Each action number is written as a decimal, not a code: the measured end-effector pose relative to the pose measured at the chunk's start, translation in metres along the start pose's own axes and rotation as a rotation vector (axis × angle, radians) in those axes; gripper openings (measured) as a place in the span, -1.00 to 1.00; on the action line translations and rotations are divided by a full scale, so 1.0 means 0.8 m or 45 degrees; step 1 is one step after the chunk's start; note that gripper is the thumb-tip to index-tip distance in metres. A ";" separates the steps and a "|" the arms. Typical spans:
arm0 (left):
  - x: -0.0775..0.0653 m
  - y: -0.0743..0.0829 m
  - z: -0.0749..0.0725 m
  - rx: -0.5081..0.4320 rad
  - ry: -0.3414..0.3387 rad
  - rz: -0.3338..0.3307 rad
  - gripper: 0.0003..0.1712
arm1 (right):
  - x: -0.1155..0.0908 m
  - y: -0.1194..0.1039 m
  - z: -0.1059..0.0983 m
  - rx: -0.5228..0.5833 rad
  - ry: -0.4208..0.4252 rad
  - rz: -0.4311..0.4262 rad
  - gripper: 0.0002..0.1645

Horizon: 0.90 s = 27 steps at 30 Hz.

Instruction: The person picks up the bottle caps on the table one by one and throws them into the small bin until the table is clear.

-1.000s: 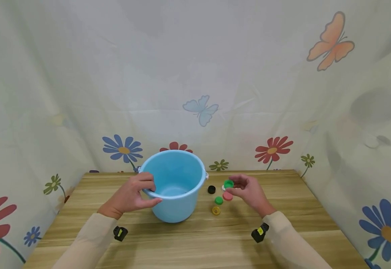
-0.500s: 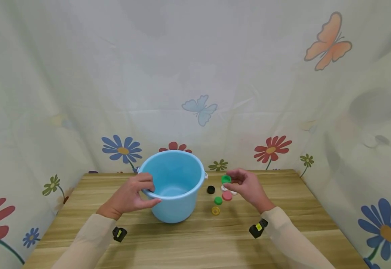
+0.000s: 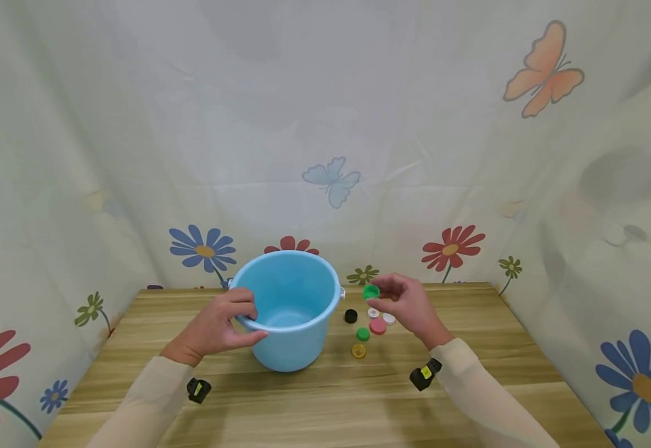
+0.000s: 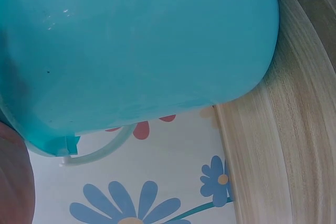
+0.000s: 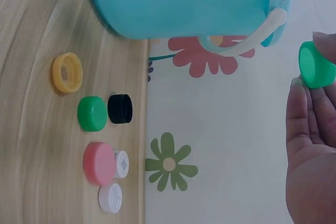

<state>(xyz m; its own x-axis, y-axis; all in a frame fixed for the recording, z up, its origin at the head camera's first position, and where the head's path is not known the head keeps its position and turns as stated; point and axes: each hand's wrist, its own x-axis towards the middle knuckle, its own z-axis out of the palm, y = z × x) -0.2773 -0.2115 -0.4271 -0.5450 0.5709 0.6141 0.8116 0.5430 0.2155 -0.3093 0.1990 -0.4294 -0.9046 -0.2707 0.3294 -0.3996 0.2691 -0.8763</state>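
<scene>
A light blue bucket [image 3: 292, 348] stands upright on the table, its inner floor showing through the open top. My left hand [image 3: 221, 323] grips the near-left rim, fingers over the edge and thumb outside. To the bucket's right, above the table, my right hand [image 3: 409, 305] pinches a green bottle cap [image 5: 315, 65] between thumb and fingertips. Below that hand lie loose bottle caps: a black cap [image 3: 350, 316], a second green cap [image 3: 363, 334], a pink cap [image 3: 378, 326], a yellow cap [image 3: 358, 351] and two white caps [image 5: 110, 198].
The wooden table [image 3: 303, 410] ends at a flower-printed curtain [image 3: 247, 124] behind and at both sides. A white bucket handle [image 5: 257, 35] hangs at the bucket's back. Black wrist cameras sit under both sleeves.
My right hand has risen from the table and moved slightly left with the green cap, uncovering the white caps. The left hand and bucket have stayed in place.
</scene>
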 end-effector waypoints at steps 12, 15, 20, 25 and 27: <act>0.001 -0.005 0.000 -0.025 -0.002 -0.001 -0.71 | 0.011 -0.015 0.010 0.096 -0.044 -0.048 -0.52; 0.001 -0.006 0.000 -0.028 -0.004 -0.001 -0.71 | 0.013 -0.018 0.013 0.100 -0.042 -0.036 -0.56; 0.003 -0.007 -0.001 -0.025 -0.016 -0.018 -0.71 | 0.017 -0.022 0.017 0.107 -0.036 -0.013 -0.55; 0.004 -0.006 -0.002 -0.023 -0.029 -0.042 -0.70 | 0.021 -0.026 0.023 0.127 -0.028 -0.018 -0.49; 0.004 -0.005 -0.003 -0.024 -0.030 -0.048 -0.70 | 0.023 -0.027 0.025 0.132 -0.024 -0.021 -0.48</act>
<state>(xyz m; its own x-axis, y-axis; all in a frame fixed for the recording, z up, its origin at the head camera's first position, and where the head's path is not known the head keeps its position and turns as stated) -0.2821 -0.2132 -0.4240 -0.5800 0.5648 0.5870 0.7940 0.5531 0.2524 -0.3143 0.1695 -0.4113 -0.8947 -0.2922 0.3380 -0.3958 0.1674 -0.9030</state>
